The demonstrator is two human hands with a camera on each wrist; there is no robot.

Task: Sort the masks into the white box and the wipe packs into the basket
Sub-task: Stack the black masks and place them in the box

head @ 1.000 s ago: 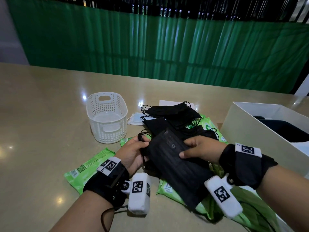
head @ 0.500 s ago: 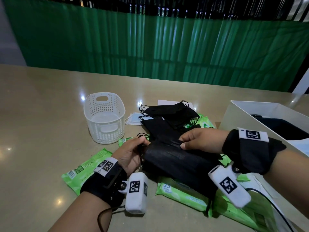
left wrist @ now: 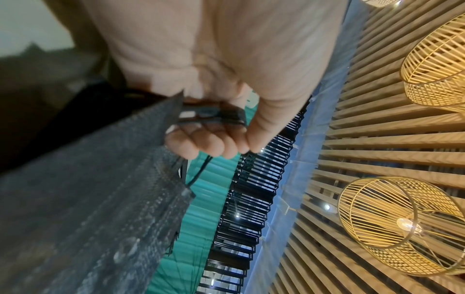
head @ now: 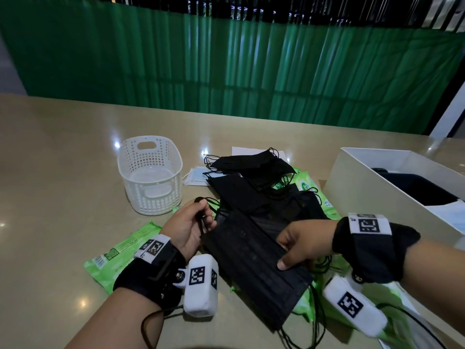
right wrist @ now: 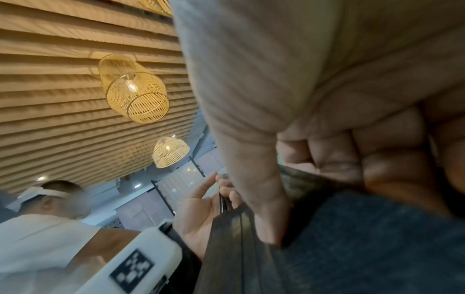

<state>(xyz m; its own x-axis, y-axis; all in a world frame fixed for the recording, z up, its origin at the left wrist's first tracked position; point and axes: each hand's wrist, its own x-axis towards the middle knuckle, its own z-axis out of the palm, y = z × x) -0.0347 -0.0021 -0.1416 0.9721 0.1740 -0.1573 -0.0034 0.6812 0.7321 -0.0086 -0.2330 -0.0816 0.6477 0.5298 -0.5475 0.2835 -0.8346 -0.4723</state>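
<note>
A stack of black masks (head: 254,263) is held above the table between both hands. My left hand (head: 191,227) pinches the ear loops (left wrist: 214,117) at the stack's left end. My right hand (head: 302,244) grips the right edge, thumb on top (right wrist: 264,199) and fingers underneath. More black masks (head: 254,177) lie piled behind. Green wipe packs (head: 118,258) lie under and around the pile. The white basket (head: 151,175) stands at the left with nothing in it. The white box (head: 362,187) at the right holds dark masks.
A light blue mask (head: 195,176) lies between the basket and the black pile. White paper (head: 241,150) shows behind the pile. Another pale blue mask (head: 453,217) lies in the box's near end. A green curtain (head: 226,71) runs behind the table's far edge.
The held stack has been turned and pulled nearer to me. My right hand slid from the stack's top to its right edge, and my left hand now pinches the ear loops.
</note>
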